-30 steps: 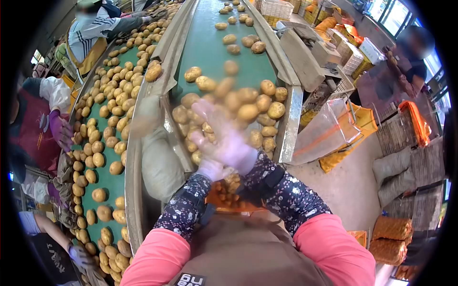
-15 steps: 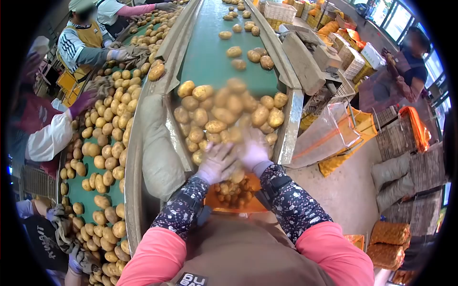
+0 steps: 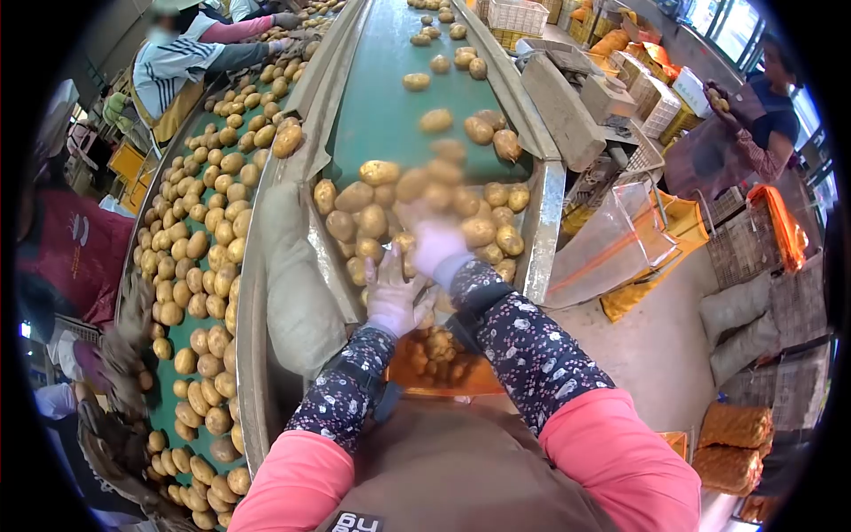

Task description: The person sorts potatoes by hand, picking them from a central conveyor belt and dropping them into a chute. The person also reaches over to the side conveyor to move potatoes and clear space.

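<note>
Potatoes (image 3: 355, 196) are heaped at the near end of a green conveyor belt (image 3: 377, 115), some blurred by motion. My left hand (image 3: 392, 291), in a light glove, lies against the front of the heap with its fingers spread. Further up, my right hand (image 3: 436, 246) reaches into the pile; motion smears its fingers and I cannot make out a grip. Below my hands, an orange bag or container (image 3: 409, 377) has potatoes inside. A stuffed grey sack (image 3: 297, 275) lines the chute's left side.
A second green belt (image 3: 180, 341) with many potatoes runs along the left, with co-workers (image 3: 182, 66) beside it. At right are an open mesh bag (image 3: 603, 248), crates (image 3: 651, 111), filled sacks (image 3: 736, 426) and another person (image 3: 762, 115). Metal side walls (image 3: 542, 235) edge the chute.
My right hand has moved forward and left, deeper into the pile. My left hand has shifted slightly left, its fingers now spread upward. Potatoes in the heap have shifted, and co-workers at left have moved.
</note>
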Tool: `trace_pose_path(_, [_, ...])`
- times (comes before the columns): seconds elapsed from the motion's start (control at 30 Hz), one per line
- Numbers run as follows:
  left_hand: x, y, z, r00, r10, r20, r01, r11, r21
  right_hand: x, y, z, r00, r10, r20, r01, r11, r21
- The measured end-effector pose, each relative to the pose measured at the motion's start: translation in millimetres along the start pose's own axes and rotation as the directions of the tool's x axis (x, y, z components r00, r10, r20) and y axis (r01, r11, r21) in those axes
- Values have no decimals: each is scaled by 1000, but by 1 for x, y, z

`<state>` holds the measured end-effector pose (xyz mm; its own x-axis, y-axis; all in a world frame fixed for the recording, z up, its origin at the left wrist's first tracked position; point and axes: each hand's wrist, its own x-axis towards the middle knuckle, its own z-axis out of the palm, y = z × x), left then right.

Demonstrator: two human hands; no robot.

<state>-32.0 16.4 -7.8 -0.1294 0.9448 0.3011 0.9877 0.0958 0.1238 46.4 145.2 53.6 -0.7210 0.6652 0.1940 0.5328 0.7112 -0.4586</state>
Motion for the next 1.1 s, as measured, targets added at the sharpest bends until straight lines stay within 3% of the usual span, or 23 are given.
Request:
trace_pose_path(0.07, [-1, -2, 4, 1000, 23, 16, -22, 999, -46, -1, 13, 17, 991, -85, -106, 81, 996, -34])
trace_pose_path(0.17, [-1, -8, 9, 991, 133, 16, -131, 987, -91, -13, 28, 20, 998, -57, -30, 53, 992, -114])
trace_pose_path(0.3, [2, -11, 6, 974, 224, -13, -224, 967, -124, -33, 38, 18, 974, -127, -187, 103, 986, -131])
trace_pose_path(0.37, [9, -14, 1, 962, 272, -18, -271, 950, -154, -15, 38, -18, 986, 114, 124, -103, 990, -98])
trace_pose_path(0.4, [13, -16, 1, 957, 291, -5, -288, 945, -153, -9, 36, -36, 933, 229, 279, -208, 972, -106])
trace_pose_path(0.43, [16, -19, 2, 950, 311, 5, -307, 940, -151, -8, 62, -10, 992, 92, -89, -102, 988, -117])
trace_pose_path(0.53, [31, -26, 2, 939, 335, 75, -323, 936, -143, 14, 68, -32, 959, 139, -248, -213, 930, -299])
trace_pose_path(0.57, [36, -29, 2, 935, 338, 106, -323, 937, -136, 21, 75, -27, 959, 270, -84, -281, 942, -181])
trace_pose_path(0.67, [39, -44, 28, 907, 418, 40, -408, 900, -152, 15, 83, -20, 974, 151, -171, -151, 988, 12])
trace_pose_path(0.77, [56, -45, 33, 996, 60, -62, -66, 993, -102, 17, 70, -26, 956, 249, 157, -257, 966, 34])
trace_pose_path(0.87, [72, -44, 34, 995, -92, -36, 93, 994, 48, 3, 72, 4, 943, 286, 169, -323, 911, 257])
trace_pose_path(0.9, [72, -40, 32, 988, -113, 103, 102, 989, 107, -2, 80, 14, 974, 166, 153, -199, 953, 228])
trace_pose_path(1.0, [79, -46, 39, 996, -61, 62, 50, 985, 164, -16, 79, 28, 964, 201, 172, -214, 975, 59])
trace_pose_path(1.03, [79, -48, 40, 995, -54, 87, 40, 987, 158, -17, 84, 43, 980, 176, 91, -179, 983, 29])
trace_pose_path(1.1, [86, -48, 34, 990, -38, 133, 18, 989, 148, -7, 78, 36, 973, 203, 107, -217, 965, 144])
